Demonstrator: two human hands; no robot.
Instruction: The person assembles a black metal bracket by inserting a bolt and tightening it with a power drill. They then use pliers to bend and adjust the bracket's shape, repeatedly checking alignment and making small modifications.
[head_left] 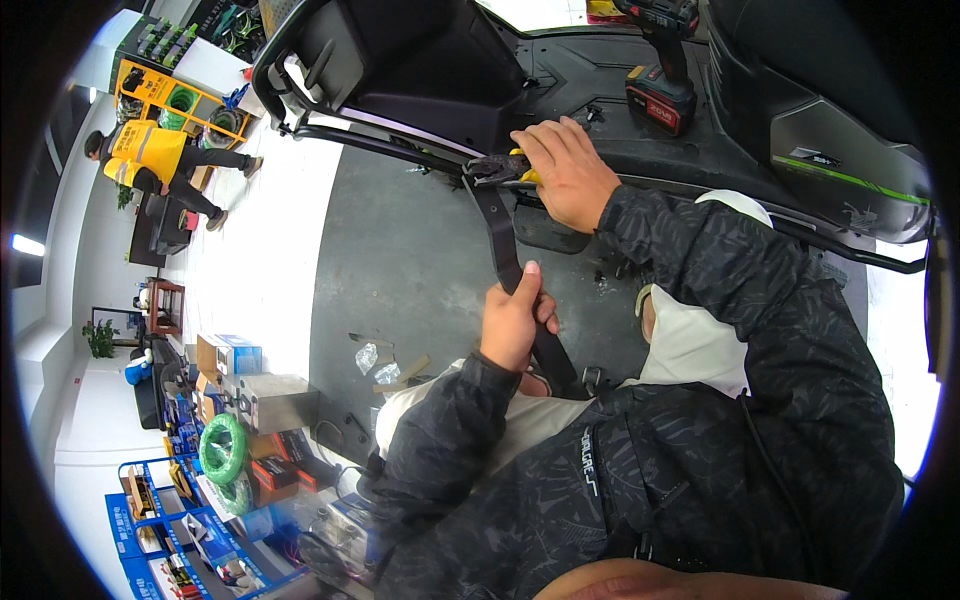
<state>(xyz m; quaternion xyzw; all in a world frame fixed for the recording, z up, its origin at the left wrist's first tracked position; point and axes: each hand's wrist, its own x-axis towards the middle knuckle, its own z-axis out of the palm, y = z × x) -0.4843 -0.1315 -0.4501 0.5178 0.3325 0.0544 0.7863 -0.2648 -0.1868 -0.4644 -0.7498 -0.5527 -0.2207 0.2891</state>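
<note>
My left hand (515,325) is closed around a long flat black bar (495,228) with a bend and small holes, which runs from near my lap up to the vehicle's side. In my right hand (570,172) is a pair of pliers (494,168) with yellow handles, mostly covered by my fingers. The dark jaws of the pliers meet the bar's upper end, close to a black tube (385,145) along the vehicle's lower edge. Whether the jaws grip the bar cannot be made out.
A cordless power tool (662,85) stands on the black footboard (580,75). Small parts and plastic bags (372,360) lie on the grey mat (385,260). Boxes and a green coil (222,448) crowd the lower left. Farther off, a person in a yellow vest (155,155) walks.
</note>
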